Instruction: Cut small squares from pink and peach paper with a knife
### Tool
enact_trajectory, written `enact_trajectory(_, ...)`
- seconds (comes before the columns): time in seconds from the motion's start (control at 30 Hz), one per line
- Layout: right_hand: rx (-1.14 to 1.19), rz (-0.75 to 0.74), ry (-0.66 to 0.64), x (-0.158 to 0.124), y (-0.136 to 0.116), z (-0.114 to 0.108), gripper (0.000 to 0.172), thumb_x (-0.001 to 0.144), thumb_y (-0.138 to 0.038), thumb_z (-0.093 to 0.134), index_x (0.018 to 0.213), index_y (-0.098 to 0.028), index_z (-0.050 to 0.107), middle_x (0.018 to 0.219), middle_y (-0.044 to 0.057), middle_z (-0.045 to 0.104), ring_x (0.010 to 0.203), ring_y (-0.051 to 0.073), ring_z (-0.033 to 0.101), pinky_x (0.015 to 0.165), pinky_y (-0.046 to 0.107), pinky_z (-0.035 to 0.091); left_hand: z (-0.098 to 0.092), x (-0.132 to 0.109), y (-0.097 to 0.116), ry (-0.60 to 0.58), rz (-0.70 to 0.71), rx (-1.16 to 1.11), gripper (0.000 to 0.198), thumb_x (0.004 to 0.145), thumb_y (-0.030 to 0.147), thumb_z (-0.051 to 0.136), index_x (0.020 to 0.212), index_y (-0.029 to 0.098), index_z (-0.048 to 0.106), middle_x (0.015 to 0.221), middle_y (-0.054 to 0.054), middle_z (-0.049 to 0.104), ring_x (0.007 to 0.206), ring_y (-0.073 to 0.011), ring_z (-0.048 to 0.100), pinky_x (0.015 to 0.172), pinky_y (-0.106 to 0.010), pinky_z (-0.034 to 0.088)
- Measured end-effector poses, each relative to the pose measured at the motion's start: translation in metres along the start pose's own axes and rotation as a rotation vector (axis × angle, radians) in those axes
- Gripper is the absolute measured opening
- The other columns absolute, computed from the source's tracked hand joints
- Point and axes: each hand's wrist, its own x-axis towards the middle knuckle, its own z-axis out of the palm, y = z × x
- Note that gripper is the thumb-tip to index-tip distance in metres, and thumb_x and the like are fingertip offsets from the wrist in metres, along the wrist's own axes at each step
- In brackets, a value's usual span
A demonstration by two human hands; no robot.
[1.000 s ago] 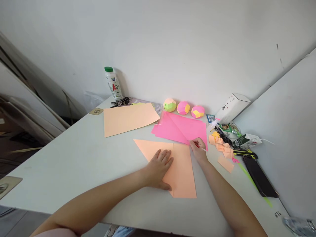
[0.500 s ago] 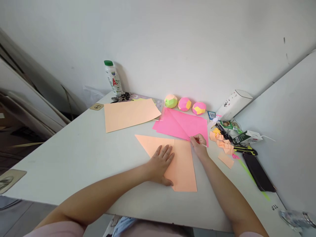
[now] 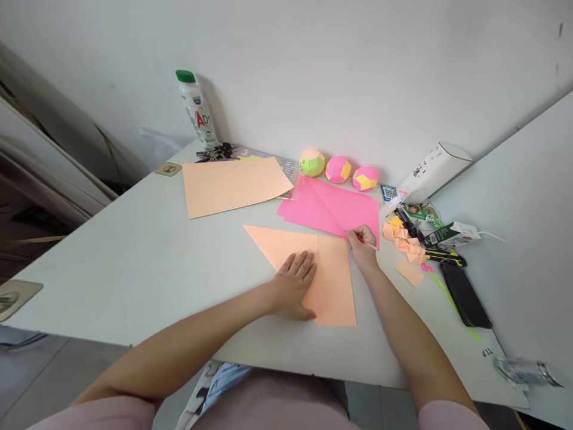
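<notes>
A folded orange paper (image 3: 333, 280) lies on the white table (image 3: 134, 263) in front of me. My left hand (image 3: 293, 283) rests flat on it, fingers stretched out and together. My right hand (image 3: 363, 246) is closed in a pinch on a thin white stick at the paper's upper right corner, right at the edge of the pink sheets (image 3: 333, 209). The stick's tip pokes out to the right of my fingers.
A flat orange sheet (image 3: 230, 184) lies further back, with a bottle (image 3: 196, 110) and keys (image 3: 215, 152) behind it. Three paper balls (image 3: 339, 169) sit by the wall. At the right are a white box (image 3: 432, 170), folded orange pieces (image 3: 405, 248), a cutter (image 3: 443, 257) and a black phone (image 3: 463, 294).
The camera has tilted, so everything sits higher in view. Both hands stay where they were on the orange paper; the right hand keeps its pinch on the stick.
</notes>
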Motion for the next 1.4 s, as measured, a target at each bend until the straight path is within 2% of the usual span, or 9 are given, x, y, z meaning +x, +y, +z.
enact_trajectory(0.13,0.016,-0.015,-0.041,-0.021,-0.015,-0.003,0.022,0.083,-0.034,0.056,0.071,-0.023,0.041,0.053,-0.008,0.044,0.047,0.009,0.041,0.047,0.022,0.036,0.002,0.002,-0.001,-0.009,-0.017,-0.025,0.109,0.075,0.069,0.047,0.147,0.004,-0.002,0.148,-0.016,-0.023,0.135,-0.0293,-0.027,0.114,-0.049,-0.008)
enact_trajectory(0.3,-0.026,0.003,-0.342,-0.094,-0.045,-0.015,0.011,0.08,-0.027,0.064,0.075,-0.021,0.056,0.062,-0.002,0.055,0.049,0.01,0.049,0.046,0.023,0.04,0.006,0.003,-0.004,0.005,-0.007,-0.028,0.11,0.073,0.07,0.045,0.148,0.004,-0.001,0.149,-0.017,-0.022,0.135,-0.0297,-0.028,0.113,-0.049,-0.011)
enact_trajectory(0.37,-0.034,-0.137,-0.495,-0.12,-0.052,-0.018,0.006,0.081,-0.019,0.06,0.077,-0.02,0.057,0.075,0.002,0.059,0.056,0.01,0.053,0.051,0.025,0.045,0.008,0.004,-0.005,0.021,-0.003,-0.033,0.109,0.073,0.069,0.045,0.148,0.003,0.001,0.15,-0.017,-0.02,0.136,-0.0302,-0.026,0.113,-0.049,-0.011)
enact_trajectory(0.47,-0.042,-0.226,-0.547,-0.142,-0.054,-0.018,0.012,0.08,-0.01,0.057,0.076,-0.021,0.053,0.073,0.002,0.059,0.058,0.012,0.056,0.052,0.025,0.046,0.011,0.005,-0.006,0.038,-0.005,-0.044,0.107,0.073,0.068,0.045,0.148,0.003,0.004,0.151,-0.017,-0.017,0.137,-0.031,-0.024,0.113,-0.05,-0.01)
enact_trajectory(0.63,-0.083,-0.173,-0.618,-0.154,-0.048,-0.02,0.016,0.077,-0.009,0.054,0.071,-0.022,0.047,0.064,-0.001,0.057,0.051,0.01,0.053,0.046,0.021,0.043,0.016,0.007,-0.008,0.101,0.018,-0.086,0.109,0.07,0.069,0.047,0.148,0.003,0.008,0.153,-0.017,-0.011,0.139,-0.0318,-0.019,0.113,-0.05,-0.01)
enact_trajectory(0.73,-0.131,-0.197,-0.663,-0.159,-0.047,-0.02,0.017,0.076,-0.008,0.054,0.07,-0.022,0.046,0.063,-0.002,0.058,0.051,0.01,0.054,0.046,0.02,0.042,0.017,0.007,-0.008,0.081,0.004,-0.07,0.109,0.07,0.067,0.049,0.148,0.003,0.008,0.153,-0.017,-0.013,0.139,-0.0317,-0.021,0.113,-0.05,-0.011)
enact_trajectory(0.8,-0.163,-0.226,-0.666,-0.16,-0.047,-0.02,0.017,0.075,-0.008,0.053,0.071,-0.022,0.046,0.064,-0.002,0.058,0.052,0.01,0.055,0.047,0.02,0.043,0.017,0.007,-0.008,0.062,-0.005,-0.06,0.108,0.071,0.067,0.049,0.148,0.003,0.007,0.152,-0.018,-0.015,0.138,-0.0318,-0.022,0.113,-0.05,-0.012)
enact_trajectory(1.0,-0.186,-0.279,-0.667,-0.16,-0.048,-0.016,0.017,0.077,-0.007,0.051,0.075,-0.023,0.046,0.066,-0.002,0.057,0.055,0.01,0.057,0.049,0.02,0.046,0.02,0.007,-0.009,0.109,0.013,-0.072,0.108,0.071,0.066,0.051,0.147,0.001,0.01,0.153,-0.019,-0.009,0.14,-0.0342,-0.018,0.113,-0.05,-0.013)
enact_trajectory(1.4,-0.229,-0.287,-0.661,-0.162,-0.047,-0.013,0.018,0.079,-0.007,0.05,0.077,-0.024,0.045,0.066,-0.003,0.057,0.054,0.01,0.056,0.048,0.02,0.044,0.021,0.007,-0.01,0.124,0.018,-0.068,0.111,0.07,0.072,0.047,0.146,0.001,0.01,0.154,-0.02,-0.006,0.14,-0.0361,-0.015,0.112,-0.052,-0.011)
